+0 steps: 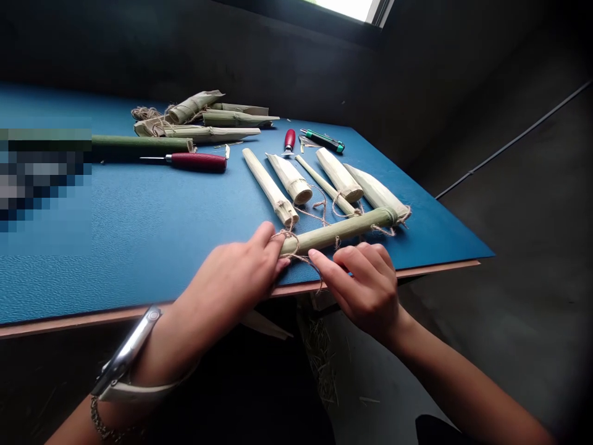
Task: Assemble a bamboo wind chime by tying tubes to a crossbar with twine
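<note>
A green bamboo tube [333, 232] lies across the blue mat near its front edge, with rough jute twine [287, 236] wound around its left end. My left hand [236, 272] is shut on that end, fingers over the twine. My right hand [359, 284] sits just below the tube, thumb and forefinger pinching a strand of twine [311, 262]. Behind the tube lie several pale bamboo sections, one of them a cut tube [291, 179]. More twine [315, 213] trails loosely among them.
A blue mat [139, 247] tops a board with a wooden edge [139, 313]. Farther back lie a red-handled awl [199, 162], a red-handled knife [290, 141], a green cutter [323, 141], a long bamboo stick [139, 143] and several tied leaf bundles [194, 108].
</note>
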A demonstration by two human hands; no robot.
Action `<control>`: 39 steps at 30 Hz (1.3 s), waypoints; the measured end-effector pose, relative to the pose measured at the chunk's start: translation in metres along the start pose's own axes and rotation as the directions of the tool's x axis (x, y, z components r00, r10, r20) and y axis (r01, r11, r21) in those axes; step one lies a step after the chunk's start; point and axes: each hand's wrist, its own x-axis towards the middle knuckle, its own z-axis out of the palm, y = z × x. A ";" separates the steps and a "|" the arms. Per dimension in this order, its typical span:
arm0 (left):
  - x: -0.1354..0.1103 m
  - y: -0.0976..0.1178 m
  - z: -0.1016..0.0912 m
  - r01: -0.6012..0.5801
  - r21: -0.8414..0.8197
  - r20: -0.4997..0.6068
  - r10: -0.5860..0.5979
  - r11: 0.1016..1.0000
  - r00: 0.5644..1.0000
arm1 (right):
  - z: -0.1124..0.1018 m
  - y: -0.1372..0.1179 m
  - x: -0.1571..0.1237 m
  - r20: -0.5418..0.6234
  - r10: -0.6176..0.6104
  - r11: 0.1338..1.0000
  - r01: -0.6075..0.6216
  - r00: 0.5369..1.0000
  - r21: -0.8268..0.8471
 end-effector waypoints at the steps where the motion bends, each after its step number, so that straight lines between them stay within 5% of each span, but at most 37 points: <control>1: 0.000 0.000 0.000 0.000 0.000 0.002 0.000 1.000 1.000 | 0.001 0.000 -0.001 -0.007 0.005 1.000 -0.005 1.000 0.004; 26: 0.000 0.000 -0.001 0.039 -0.035 0.060 -0.037 0.999 0.997 | 0.000 -0.003 -0.007 -0.026 -0.011 1.000 0.010 1.000 -0.024; 39: 0.002 -0.001 0.002 0.045 -0.029 0.035 -0.044 0.999 0.998 | -0.003 -0.005 -0.003 -0.005 -0.132 0.981 0.130 0.991 -0.145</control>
